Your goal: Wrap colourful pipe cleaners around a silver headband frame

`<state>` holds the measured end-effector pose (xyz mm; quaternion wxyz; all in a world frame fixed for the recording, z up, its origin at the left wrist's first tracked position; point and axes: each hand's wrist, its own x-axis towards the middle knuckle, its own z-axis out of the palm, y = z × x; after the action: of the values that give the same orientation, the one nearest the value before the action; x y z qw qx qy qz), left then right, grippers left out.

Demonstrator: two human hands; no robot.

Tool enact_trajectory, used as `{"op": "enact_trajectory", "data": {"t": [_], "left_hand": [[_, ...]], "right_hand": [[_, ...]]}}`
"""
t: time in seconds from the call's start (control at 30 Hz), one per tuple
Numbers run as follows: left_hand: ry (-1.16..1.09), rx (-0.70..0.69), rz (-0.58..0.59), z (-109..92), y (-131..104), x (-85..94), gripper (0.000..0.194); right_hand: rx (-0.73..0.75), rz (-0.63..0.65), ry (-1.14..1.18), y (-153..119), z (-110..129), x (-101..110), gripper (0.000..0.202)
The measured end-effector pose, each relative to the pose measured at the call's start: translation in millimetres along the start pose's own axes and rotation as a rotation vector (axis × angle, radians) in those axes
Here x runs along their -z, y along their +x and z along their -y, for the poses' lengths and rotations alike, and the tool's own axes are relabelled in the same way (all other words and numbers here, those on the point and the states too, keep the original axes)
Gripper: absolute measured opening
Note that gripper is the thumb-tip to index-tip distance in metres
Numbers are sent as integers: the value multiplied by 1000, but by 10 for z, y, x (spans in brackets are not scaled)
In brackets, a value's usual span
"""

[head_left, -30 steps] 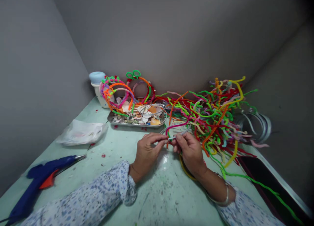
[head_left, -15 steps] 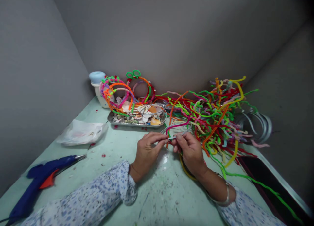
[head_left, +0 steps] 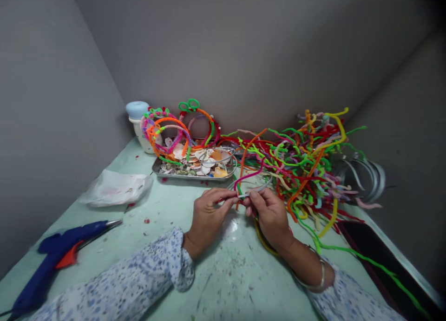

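Note:
Fingers pinched, my left hand (head_left: 208, 219) is closed at the left end of a thin grey headband (head_left: 264, 186), where a magenta pipe cleaner (head_left: 249, 175) meets it. My right hand (head_left: 273, 219) is closed on the same headband a little to the right, thumb on top. The pipe cleaner's free part bends up and to the right above my fingers. Both hands are just above the table, close together. My fingertips partly hide how the pipe cleaner is attached to the band.
A metal tray (head_left: 188, 176) of shells stands behind my hands, with several fuzzy headbands (head_left: 170, 121) over it. Right of it spreads a pile of coloured pipe cleaners (head_left: 296, 163). A blue glue gun (head_left: 59, 246), a plastic bag (head_left: 116, 188) and a blue-lidded bottle (head_left: 139, 126) are at left.
The free end of the magenta pipe cleaner has swung slightly left and up. Both hands have stayed nearly in place with their grips unchanged.

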<state>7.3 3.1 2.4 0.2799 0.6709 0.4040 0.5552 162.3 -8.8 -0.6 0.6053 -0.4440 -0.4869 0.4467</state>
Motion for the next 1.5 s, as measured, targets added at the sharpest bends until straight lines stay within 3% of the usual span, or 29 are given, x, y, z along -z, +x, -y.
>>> {"op": "enact_trajectory", "data": {"t": [0.57, 1.5], "left_hand": [[40, 30, 2, -19, -4, 5, 5], [115, -112, 3, -2, -13, 34, 10]], "right_hand": [[9, 4, -36, -4, 9, 1, 28], [-1, -6, -33, -6, -10, 4, 30]]}}
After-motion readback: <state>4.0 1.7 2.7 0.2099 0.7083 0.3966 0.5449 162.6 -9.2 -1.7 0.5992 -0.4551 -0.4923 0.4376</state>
